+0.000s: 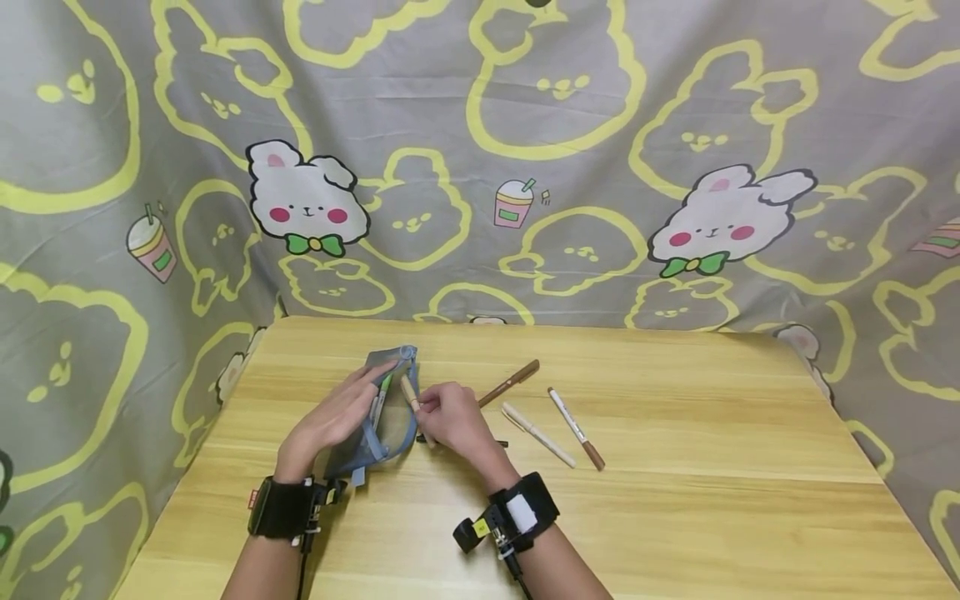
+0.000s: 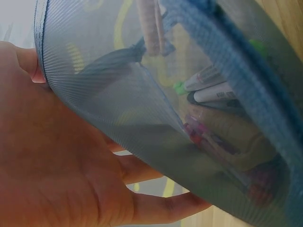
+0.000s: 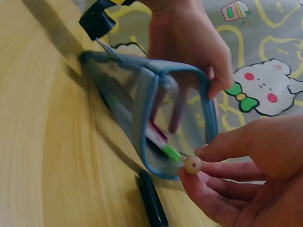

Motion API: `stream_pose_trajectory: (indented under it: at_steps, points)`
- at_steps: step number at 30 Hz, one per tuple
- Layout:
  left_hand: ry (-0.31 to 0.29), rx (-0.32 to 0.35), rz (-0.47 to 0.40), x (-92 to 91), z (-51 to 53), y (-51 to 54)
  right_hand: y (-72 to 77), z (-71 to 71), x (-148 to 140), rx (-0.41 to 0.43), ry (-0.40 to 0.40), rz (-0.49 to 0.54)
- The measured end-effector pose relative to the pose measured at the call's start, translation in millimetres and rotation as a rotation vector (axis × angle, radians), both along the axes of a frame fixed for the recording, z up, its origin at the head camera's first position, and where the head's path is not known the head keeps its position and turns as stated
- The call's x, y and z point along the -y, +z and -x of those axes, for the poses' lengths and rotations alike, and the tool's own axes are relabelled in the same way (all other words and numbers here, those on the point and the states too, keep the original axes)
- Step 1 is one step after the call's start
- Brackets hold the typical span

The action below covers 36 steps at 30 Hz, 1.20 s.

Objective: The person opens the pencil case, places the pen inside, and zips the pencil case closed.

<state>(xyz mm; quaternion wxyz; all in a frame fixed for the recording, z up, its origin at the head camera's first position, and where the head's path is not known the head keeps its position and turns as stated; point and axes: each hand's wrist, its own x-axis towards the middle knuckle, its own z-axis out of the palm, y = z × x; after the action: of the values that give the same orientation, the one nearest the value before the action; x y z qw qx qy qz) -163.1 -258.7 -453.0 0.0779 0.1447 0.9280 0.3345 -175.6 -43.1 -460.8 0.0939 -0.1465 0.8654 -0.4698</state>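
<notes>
A blue-edged mesh pouch (image 1: 348,454) lies on its side, its mouth facing right. My left hand (image 1: 330,421) holds its upper edge, thumb at the rim and fingers along the mesh in the right wrist view. Between the thumb and fingertips of my right hand (image 1: 457,417) is a beige pen (image 1: 409,390), one end at the pouch mouth; its round end (image 3: 193,164) faces the right wrist camera. Through the mesh (image 2: 118,94) several pens show, including a green-tipped one (image 3: 170,152).
To the right of the pouch on the wooden table lie a brown pen (image 1: 510,383), a beige capped pen (image 1: 538,435) and a white marker with brown ends (image 1: 576,427). A black pen (image 3: 151,198) lies beside the pouch mouth, partly under my right hand. Patterned cloth surrounds the table.
</notes>
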Motion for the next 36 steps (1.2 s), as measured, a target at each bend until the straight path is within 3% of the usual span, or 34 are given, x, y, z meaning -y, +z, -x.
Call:
stream_pose_trajectory:
  at_steps: [10,18,26,36]
  points:
    - [-0.001,0.011,-0.004,1.1,0.5,-0.7,-0.7,7.6,31.7,0.041,-0.007,0.096]
    - [-0.006,0.008,-0.044,2.4,-0.2,-1.4,1.1,4.3,40.2,0.051,0.105,0.128]
    - [0.013,0.002,-0.027,3.0,-1.9,-0.6,10.1,7.8,12.5,0.019,0.090,0.150]
    - [0.019,0.017,-0.039,3.8,-3.4,-1.1,22.7,7.3,-33.9,-0.181,0.098,0.055]
